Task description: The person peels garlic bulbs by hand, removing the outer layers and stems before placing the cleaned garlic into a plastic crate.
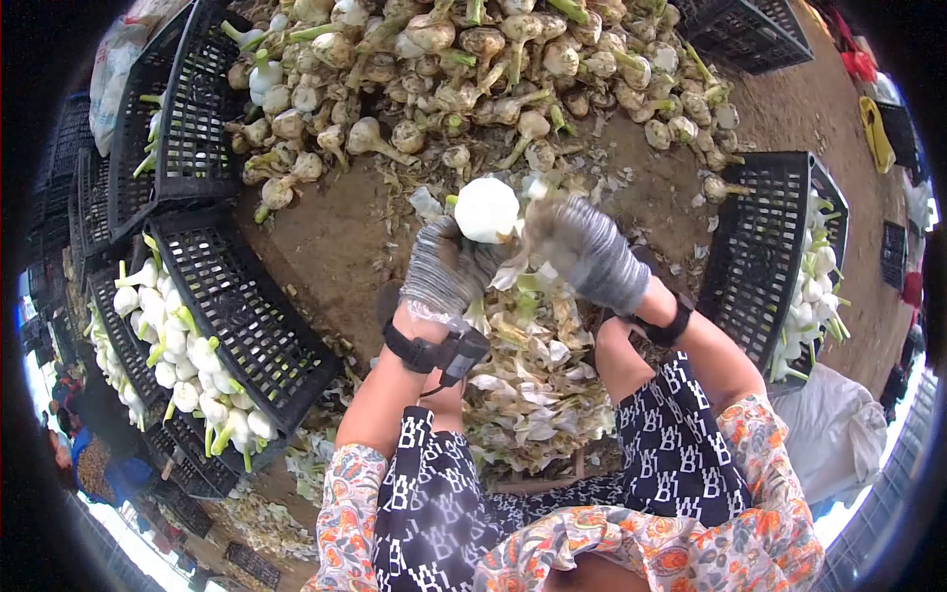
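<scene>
A: Where are the crates found, relative to the fingers?

B: To the left of them, a black crate (242, 311) is seen tilted, its open side turned outward; it is filled with white, green-stemmed garlic (178, 350). Farther up on that side, another crate (202, 109) is placed, its contents mostly hidden by its slatted wall.

A: And to the right?

B: A right-hand crate (755, 261) is set there, well apart from the fingers, and trimmed bulbs (817, 281) are held in it. A far crate (745, 35) is seen beyond, up and to the right; what is kept inside cannot be told.

A: What is held?

B: One peeled white bulb (486, 210) is clamped by the fingers of the left hand (449, 264) — it is raised just above them. The right hand (592, 252) is blurred beside it; whether its fingers are apart or together cannot be told. Both hands are covered by grey gloves.

A: What else is spread about?

B: Ahead of the fingers, a large pile of soil-stained garlic (424, 59) is heaped on the ground (316, 227). Below them, between the knees, the space is taken up by loose skins (533, 395) — pale, papery and layered.
</scene>
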Tool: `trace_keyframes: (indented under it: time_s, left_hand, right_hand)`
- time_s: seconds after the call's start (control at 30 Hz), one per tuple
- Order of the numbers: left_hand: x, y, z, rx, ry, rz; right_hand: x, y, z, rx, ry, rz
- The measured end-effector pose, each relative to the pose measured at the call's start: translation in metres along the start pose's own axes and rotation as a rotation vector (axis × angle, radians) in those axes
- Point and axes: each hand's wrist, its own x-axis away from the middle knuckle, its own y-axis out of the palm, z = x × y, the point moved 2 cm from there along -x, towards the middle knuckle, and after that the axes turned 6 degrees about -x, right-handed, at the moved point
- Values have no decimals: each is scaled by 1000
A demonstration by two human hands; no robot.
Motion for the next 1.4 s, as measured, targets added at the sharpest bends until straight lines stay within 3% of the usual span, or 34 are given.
trace_keyframes:
  time_s: [0.07,0.1,0.17,0.23,0.3,0.33,0.37,0.43,0.5,0.53,0.6,0.63,0.67,0.73,0.8,0.87,0.9,0.93,0.97,1.03,1.07,1.1,1.2,1.3,1.37,1.4]
  left_hand:
    - [0,-4,3,-65,10,20]
    - [0,-4,3,-62,21,43]
    - [-2,-9,6,0,-3,4]
    - [-2,-10,6,63,-5,2]
    - [-1,-6,6,97,1,55]
    - [2,-1,6,98,9,113]
    - [5,2,8,100,23,170]
    - [9,-3,32,97,102,225]
    - [25,-4,70,140,263,190]
    - [35,4,101,284,341,207]
    - [69,20,166,207,591,9]
    - [86,21,204,241,730,-208]
    - [108,48,209,368,745,-314]
    - [128,52,232,17,838,-361]
    - [121,58,218,-316,991,-298]
    - [90,60,176,-204,715,-400]
    - [74,57,152,-126,709,-183]
    - [54,44,137,-479,683,-56]
    - [44,45,106,-604,666,144]
    - [24,37,65,-982,633,245]
    - [8,20,51,-1034,591,147]
    - [-2,15,39,-1289,582,207]
    - [-27,-7,6,-1547,630,146]
    - [-40,4,-5,-1955,773,168]
    - [-66,-9,-6,-2169,727,206]
    - [-79,-18,-7,-2272,704,229]
  right_hand:
    - [12,-3,-16,-479,465,-216]
    - [10,-10,-28,-868,507,-251]
    - [3,-25,-33,-943,326,-38]
    - [1,-34,-10,-913,289,75]
    - [0,-36,19,-690,404,131]
    - [0,-31,30,-507,359,126]
    - [8,-27,66,-102,218,46]
    - [1,-31,98,262,236,-3]
    - [2,-26,91,171,611,40]
    - [3,-31,92,193,634,67]
    - [8,-40,116,-226,836,137]
    - [9,-42,125,-222,769,162]
    - [11,-47,137,-211,713,193]
    - [19,-62,154,42,581,272]
    - [15,-68,164,511,407,337]
    - [5,-72,192,525,562,389]
    - [0,-74,200,529,635,412]
    - [-11,-70,194,650,657,245]
    - [-25,-65,180,766,673,72]
    - [-35,-67,197,791,724,0]
    - [-36,-63,236,701,758,104]
    - [-33,-61,258,606,789,208]
    - [-61,-32,205,864,641,-111]
    - [-60,-17,204,675,657,96]
    - [-60,-13,184,601,565,73]
    - [-54,-10,171,103,727,210]
